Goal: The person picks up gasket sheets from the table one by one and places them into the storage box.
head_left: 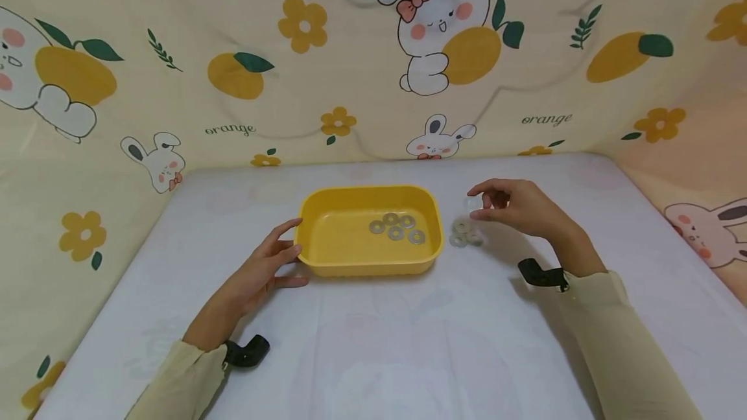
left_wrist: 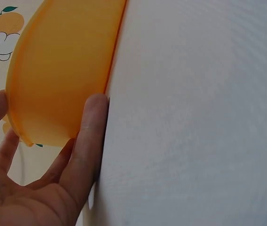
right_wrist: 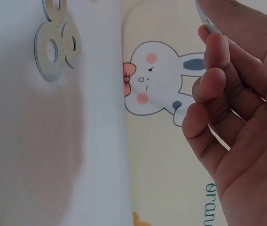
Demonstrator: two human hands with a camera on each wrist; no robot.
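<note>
A shallow yellow plastic tray [head_left: 350,271] stands on the table, with several flat metal washers [head_left: 395,234] lying inside toward its right end. My left hand [head_left: 257,277] touches the tray's left end, its fingers spread and fairly straight; in the left wrist view the thumb [left_wrist: 93,122] lies along the low side of the yellow wall [left_wrist: 63,84]. To the right of the tray, my right hand [head_left: 519,206] pinches a washer [head_left: 474,203] between thumb and fingertips. Only its thin edge [right_wrist: 208,21] shows in the right wrist view. Below that hand is a small pile of loose washers [head_left: 462,226].
A white cloth [head_left: 379,342] covers the table. Behind it hangs a cream curtain [head_left: 362,83] printed with rabbits, oranges and flowers, which continues along both sides. Each wrist wears a small black camera, seen on the left [head_left: 248,351] and right [head_left: 539,273].
</note>
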